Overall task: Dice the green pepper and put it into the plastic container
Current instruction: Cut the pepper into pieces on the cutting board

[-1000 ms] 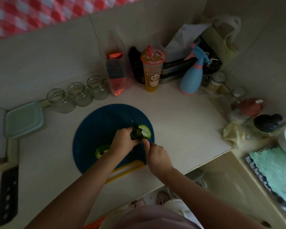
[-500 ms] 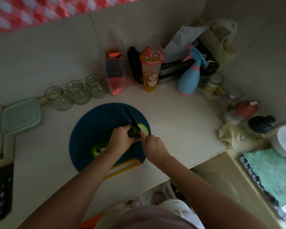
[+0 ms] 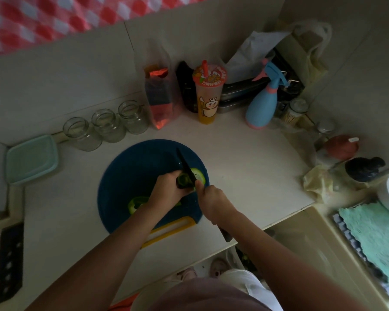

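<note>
A round dark blue cutting board (image 3: 130, 167) with a yellow handle lies on the counter. My left hand (image 3: 166, 191) pins a dark green pepper piece (image 3: 184, 179) to the board. My right hand (image 3: 213, 198) grips a black knife (image 3: 184, 164), whose blade stands on the pepper, tip pointing away from me. A pale cut slice (image 3: 199, 175) lies just right of the blade. Another green pepper piece (image 3: 136, 203) rests on the board, partly hidden by my left forearm. The light green plastic container (image 3: 32, 159) sits closed at the far left.
Three empty glass jars (image 3: 106, 125) line the wall behind the board. A drink cup (image 3: 208, 95), a bag of red liquid (image 3: 160, 97) and a blue spray bottle (image 3: 263, 104) stand at the back. Jars and a cloth crowd the right edge by the sink.
The knife blade has risen into view and now stands on the pepper, its tip reaching farther away from me. Both hands stay at the same spot on the board.
</note>
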Tool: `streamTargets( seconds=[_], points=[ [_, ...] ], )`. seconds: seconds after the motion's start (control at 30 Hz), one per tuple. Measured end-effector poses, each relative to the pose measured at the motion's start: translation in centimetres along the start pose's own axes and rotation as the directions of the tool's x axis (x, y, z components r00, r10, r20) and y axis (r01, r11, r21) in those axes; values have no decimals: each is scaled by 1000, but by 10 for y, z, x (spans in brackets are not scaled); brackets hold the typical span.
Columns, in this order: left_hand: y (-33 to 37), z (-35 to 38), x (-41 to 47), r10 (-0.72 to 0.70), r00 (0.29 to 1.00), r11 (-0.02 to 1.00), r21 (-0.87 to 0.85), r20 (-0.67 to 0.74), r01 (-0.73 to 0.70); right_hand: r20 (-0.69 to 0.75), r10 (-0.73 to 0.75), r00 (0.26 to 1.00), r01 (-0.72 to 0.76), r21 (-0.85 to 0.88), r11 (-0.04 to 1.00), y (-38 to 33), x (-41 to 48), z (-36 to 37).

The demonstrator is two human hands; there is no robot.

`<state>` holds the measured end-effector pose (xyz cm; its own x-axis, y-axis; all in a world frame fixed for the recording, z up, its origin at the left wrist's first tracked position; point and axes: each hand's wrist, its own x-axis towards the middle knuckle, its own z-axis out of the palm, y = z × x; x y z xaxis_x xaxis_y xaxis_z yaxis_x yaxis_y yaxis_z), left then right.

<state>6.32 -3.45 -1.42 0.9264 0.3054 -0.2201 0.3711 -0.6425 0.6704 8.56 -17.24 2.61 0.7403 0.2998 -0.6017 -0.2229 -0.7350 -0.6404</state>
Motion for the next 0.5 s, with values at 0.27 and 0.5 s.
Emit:
streamTargets(
  seconds=[0.27, 0.5],
  points=[
    [-7, -1, 1, 22, 999, 1000, -4, 46, -21, -71, -56, 996, 52, -66, 996, 14, 24, 34],
    [-12, -16, -3, 37, 998, 998, 44, 49, -39, -154, 2, 988, -13, -70, 997, 11, 31, 33]
  ],
)
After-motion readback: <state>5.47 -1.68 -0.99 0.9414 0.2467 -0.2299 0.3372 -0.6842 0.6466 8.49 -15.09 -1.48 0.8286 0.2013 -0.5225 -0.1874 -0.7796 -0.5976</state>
